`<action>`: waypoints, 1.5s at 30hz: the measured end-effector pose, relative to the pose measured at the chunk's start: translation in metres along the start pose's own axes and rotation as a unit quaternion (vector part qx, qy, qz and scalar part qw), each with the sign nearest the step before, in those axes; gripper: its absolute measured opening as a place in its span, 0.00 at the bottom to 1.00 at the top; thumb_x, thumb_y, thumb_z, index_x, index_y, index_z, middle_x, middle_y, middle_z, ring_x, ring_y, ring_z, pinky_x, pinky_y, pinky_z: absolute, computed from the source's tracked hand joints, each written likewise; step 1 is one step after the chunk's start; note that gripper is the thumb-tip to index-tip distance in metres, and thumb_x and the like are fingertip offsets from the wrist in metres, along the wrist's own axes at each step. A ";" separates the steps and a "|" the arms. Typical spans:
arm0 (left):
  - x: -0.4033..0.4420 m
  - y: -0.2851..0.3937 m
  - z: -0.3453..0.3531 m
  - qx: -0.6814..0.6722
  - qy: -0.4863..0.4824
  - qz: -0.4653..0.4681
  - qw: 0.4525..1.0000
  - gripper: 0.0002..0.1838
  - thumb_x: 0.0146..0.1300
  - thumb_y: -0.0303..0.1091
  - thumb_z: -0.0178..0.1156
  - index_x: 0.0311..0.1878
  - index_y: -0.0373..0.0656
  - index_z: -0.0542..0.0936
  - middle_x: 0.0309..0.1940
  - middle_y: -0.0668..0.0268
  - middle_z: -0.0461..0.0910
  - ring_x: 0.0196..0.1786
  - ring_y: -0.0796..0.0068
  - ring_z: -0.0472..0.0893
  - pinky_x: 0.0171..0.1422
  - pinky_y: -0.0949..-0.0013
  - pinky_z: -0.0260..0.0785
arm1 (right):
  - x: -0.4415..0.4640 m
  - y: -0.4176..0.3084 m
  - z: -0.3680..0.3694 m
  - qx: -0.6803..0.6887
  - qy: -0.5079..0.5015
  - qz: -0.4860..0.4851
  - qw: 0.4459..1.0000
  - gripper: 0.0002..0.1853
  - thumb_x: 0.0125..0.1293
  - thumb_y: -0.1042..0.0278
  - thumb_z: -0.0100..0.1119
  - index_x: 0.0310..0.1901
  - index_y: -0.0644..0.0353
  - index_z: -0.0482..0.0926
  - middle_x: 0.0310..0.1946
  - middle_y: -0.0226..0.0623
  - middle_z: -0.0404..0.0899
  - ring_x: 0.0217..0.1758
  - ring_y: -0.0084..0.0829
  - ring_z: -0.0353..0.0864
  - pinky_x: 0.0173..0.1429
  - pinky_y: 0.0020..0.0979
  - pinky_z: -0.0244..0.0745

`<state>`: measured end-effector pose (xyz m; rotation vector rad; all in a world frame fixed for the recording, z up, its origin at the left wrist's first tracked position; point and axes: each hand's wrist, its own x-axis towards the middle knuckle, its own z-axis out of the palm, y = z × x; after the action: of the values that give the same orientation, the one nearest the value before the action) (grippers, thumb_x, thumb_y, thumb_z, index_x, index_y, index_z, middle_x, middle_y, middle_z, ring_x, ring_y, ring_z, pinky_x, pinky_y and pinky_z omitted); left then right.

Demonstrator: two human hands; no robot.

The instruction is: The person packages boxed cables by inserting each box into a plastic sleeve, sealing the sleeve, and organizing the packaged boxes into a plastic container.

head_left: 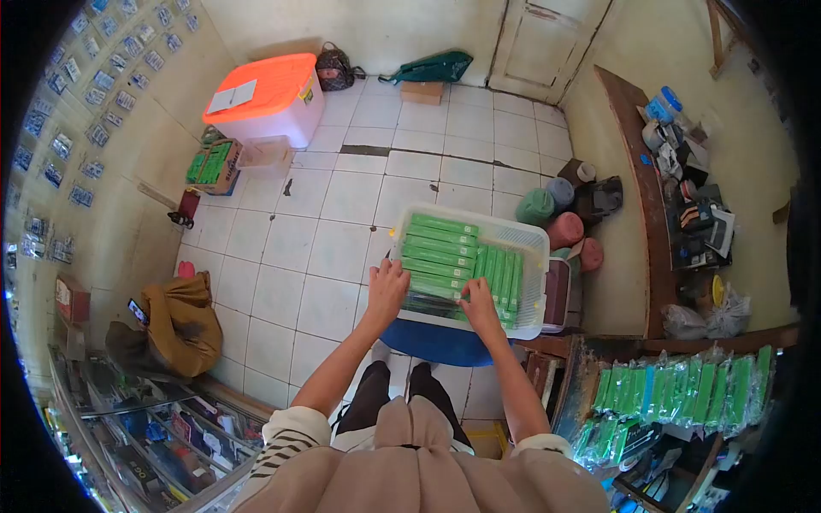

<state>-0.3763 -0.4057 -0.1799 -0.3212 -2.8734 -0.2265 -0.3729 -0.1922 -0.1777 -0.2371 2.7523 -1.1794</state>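
Note:
A white plastic basket (532, 321) stands on a blue seat (436, 344) in front of me. Green boxes (440, 254) lie in it, stacked in a row on the left, and more green boxes (503, 278) stand side by side on the right. My left hand (388, 286) is at the basket's left edge, fingers bent over the near end of the left row. My right hand (481, 306) touches the near boxes around the middle, its fingers drawn together. Between the hands lies a dark, shiny strip; what either hand grips is too small to tell.
Wrapped green packs (684, 389) fill a shelf at the lower right. Rolls (564, 229) stand right of the basket. An orange-lidded bin (256, 94) and a carton of green boxes (214, 167) are at the back left. A glass display case (162, 436) is at the lower left.

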 end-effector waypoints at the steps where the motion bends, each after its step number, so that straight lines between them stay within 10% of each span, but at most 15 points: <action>1: 0.000 0.001 0.000 -0.001 -0.005 0.003 1.000 0.03 0.46 0.32 0.59 0.26 0.48 0.76 0.30 0.70 0.73 0.44 0.67 0.69 0.46 0.60 0.58 | 0.000 0.000 0.000 -0.005 -0.005 -0.011 1.000 0.15 0.45 0.81 0.63 0.34 0.63 0.68 0.37 0.46 0.65 0.43 0.48 0.70 0.46 0.41 0.69; 11: -0.001 -0.002 0.014 0.098 -0.031 0.035 0.994 0.06 0.44 0.34 0.60 0.26 0.46 0.76 0.28 0.69 0.73 0.43 0.66 0.68 0.42 0.56 0.55 | -0.009 0.006 0.008 -0.002 0.037 0.026 0.999 0.09 0.48 0.78 0.61 0.30 0.62 0.71 0.35 0.43 0.68 0.45 0.43 0.70 0.46 0.40 0.68; 21: -0.012 0.000 -0.003 -0.056 -0.075 0.046 0.995 0.18 0.44 0.36 0.65 0.41 0.49 0.74 0.40 0.66 0.74 0.50 0.62 0.68 0.49 0.50 0.54 | -0.174 -0.029 -0.033 -0.083 0.354 0.079 0.928 0.07 0.55 0.75 0.57 0.37 0.59 0.74 0.36 0.41 0.72 0.45 0.42 0.71 0.50 0.39 0.68; 27: -0.047 0.080 -0.021 -0.275 -0.060 0.154 0.947 0.16 0.49 0.36 0.63 0.42 0.48 0.73 0.39 0.63 0.73 0.48 0.60 0.69 0.50 0.53 0.56 | -0.324 -0.038 0.026 -0.070 0.479 0.262 0.835 0.03 0.57 0.74 0.54 0.34 0.60 0.76 0.33 0.41 0.74 0.41 0.42 0.73 0.45 0.37 0.69; 35: -0.069 0.268 -0.074 -0.554 -0.129 0.418 0.709 0.17 0.52 0.27 0.61 0.46 0.39 0.71 0.41 0.58 0.73 0.48 0.58 0.70 0.55 0.61 0.61 | -0.408 -0.047 -0.040 -0.003 0.651 0.327 0.685 0.04 0.61 0.75 0.52 0.36 0.64 0.76 0.32 0.41 0.77 0.36 0.32 0.78 0.41 0.29 0.73; 41: -0.076 0.366 -0.110 -0.586 -0.114 0.416 0.686 0.23 0.53 0.30 0.61 0.53 0.39 0.68 0.49 0.54 0.70 0.55 0.55 0.67 0.62 0.59 0.56 | -0.405 0.012 -0.107 0.141 0.720 0.247 0.633 0.09 0.64 0.72 0.51 0.44 0.63 0.75 0.38 0.34 0.77 0.39 0.21 0.75 0.43 0.24 0.73; 45: -0.079 0.410 -0.094 -0.561 -0.057 0.405 0.720 0.25 0.52 0.30 0.62 0.54 0.38 0.67 0.49 0.54 0.69 0.54 0.54 0.67 0.61 0.58 0.57 | -0.389 0.044 -0.142 0.142 0.687 0.271 0.659 0.19 0.64 0.62 0.52 0.54 0.63 0.71 0.48 0.46 0.72 0.51 0.37 0.73 0.55 0.33 0.66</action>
<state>-0.1841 -0.0433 -0.0580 -1.7247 -1.9701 -1.7355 -0.0234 0.0153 -0.0874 2.2017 2.8581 -1.9664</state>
